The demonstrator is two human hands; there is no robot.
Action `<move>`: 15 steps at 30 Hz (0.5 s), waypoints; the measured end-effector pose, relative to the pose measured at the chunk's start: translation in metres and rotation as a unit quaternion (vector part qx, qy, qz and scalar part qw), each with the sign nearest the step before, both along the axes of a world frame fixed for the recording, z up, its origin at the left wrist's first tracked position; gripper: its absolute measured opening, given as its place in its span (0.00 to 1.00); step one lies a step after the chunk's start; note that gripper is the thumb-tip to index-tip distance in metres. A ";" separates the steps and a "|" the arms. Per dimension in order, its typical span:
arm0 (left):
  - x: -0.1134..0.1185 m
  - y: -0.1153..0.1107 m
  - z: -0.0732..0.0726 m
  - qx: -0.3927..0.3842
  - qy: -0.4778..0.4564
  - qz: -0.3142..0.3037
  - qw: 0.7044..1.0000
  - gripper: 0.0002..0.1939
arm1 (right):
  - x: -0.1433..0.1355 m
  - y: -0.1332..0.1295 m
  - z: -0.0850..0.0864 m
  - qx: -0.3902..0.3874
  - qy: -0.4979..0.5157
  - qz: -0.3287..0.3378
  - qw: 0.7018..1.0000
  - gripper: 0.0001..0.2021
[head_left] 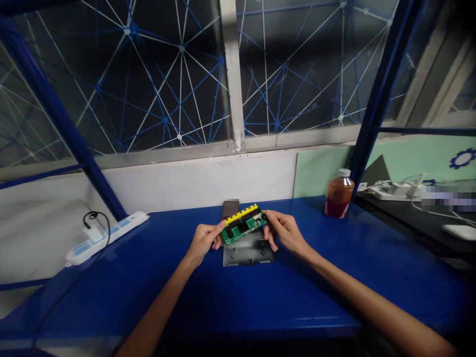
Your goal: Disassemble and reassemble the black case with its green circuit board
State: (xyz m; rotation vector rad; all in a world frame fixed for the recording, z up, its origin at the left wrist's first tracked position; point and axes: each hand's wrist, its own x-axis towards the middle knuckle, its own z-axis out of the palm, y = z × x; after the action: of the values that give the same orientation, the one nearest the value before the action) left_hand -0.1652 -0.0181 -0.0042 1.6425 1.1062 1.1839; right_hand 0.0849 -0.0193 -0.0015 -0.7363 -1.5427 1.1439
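Note:
Between my two hands a green circuit board (pixel 243 225) with a yellow strip along its far edge is held tilted, its right end higher. My left hand (pixel 205 239) pinches the left end, thumb on top. At the opposite end, the fingers of my right hand (pixel 281 229) are closed on the board's edge. Beneath the board lies a dark grey plastic casing (pixel 248 255), its inner side with small posts facing up; the board hides part of it. A dark flat object (pixel 230 208), partly blurred out, lies just behind the board.
On the blue table (pixel 178 292), a bottle of reddish-brown drink (pixel 339 194) stands at the back right. A white power strip (pixel 107 238) with a plugged-in black cable lies at the left. Blue frame posts rise on both sides. A black desk (pixel 416 223) at the right holds a white mouse (pixel 460 231).

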 end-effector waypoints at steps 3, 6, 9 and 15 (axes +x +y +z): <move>-0.001 -0.001 0.001 0.010 -0.014 0.001 1.000 0.30 | 0.000 0.001 -0.003 0.018 -0.035 -0.028 0.999 0.23; -0.001 -0.001 0.001 0.008 -0.015 0.003 1.000 0.30 | 0.002 0.001 -0.004 0.051 -0.091 -0.083 0.991 0.24; -0.001 0.000 0.001 0.005 -0.013 -0.003 1.000 0.29 | 0.004 0.000 -0.003 0.086 -0.141 -0.124 0.979 0.23; -0.001 -0.002 0.004 -0.001 -0.003 -0.009 1.000 0.28 | 0.008 0.000 -0.001 0.142 -0.210 -0.151 0.956 0.23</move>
State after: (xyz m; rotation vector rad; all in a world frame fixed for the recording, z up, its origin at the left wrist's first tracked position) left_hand -0.1666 -0.0197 -0.0006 1.6427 1.0861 1.1749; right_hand 0.0926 -0.0194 -0.0026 -1.0185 -1.8192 0.5432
